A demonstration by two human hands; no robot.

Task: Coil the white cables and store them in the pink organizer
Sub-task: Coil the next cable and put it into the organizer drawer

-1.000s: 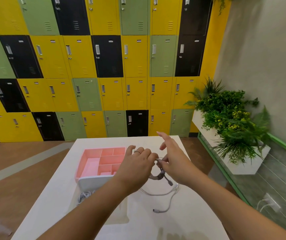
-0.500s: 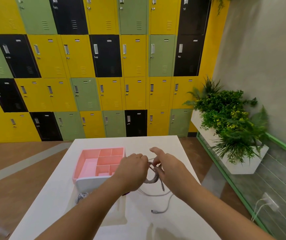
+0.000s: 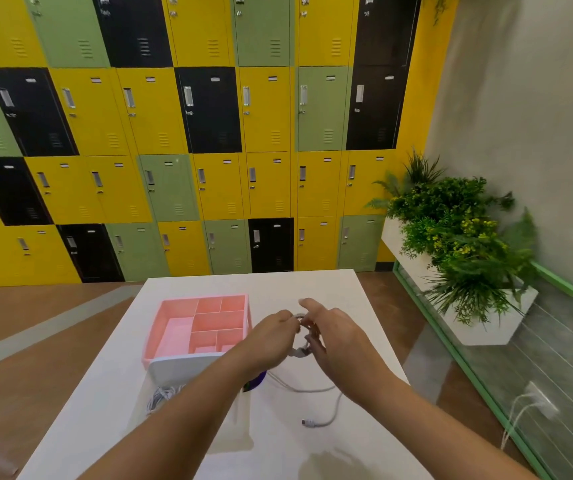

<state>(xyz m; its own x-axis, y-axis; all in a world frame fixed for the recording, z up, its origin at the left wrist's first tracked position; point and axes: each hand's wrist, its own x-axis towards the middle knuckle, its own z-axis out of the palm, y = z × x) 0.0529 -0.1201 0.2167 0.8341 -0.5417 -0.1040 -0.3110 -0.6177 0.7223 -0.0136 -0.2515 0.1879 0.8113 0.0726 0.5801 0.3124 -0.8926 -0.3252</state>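
Now my left hand and right hand are gripping one white cable; a second cable is lying near one pink organizer.

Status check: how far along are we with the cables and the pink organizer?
Done: nothing stored; the pink organizer looks empty. In hand: left hand and right hand hold one part-coiled white cable, tail loose on the table. Left: finish coiling, stow it, then the second cable bundle.

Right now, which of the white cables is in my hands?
The looped cable right of the pink organizer, held between your left hand and right hand; the other bundle lies untouched, nearer you.
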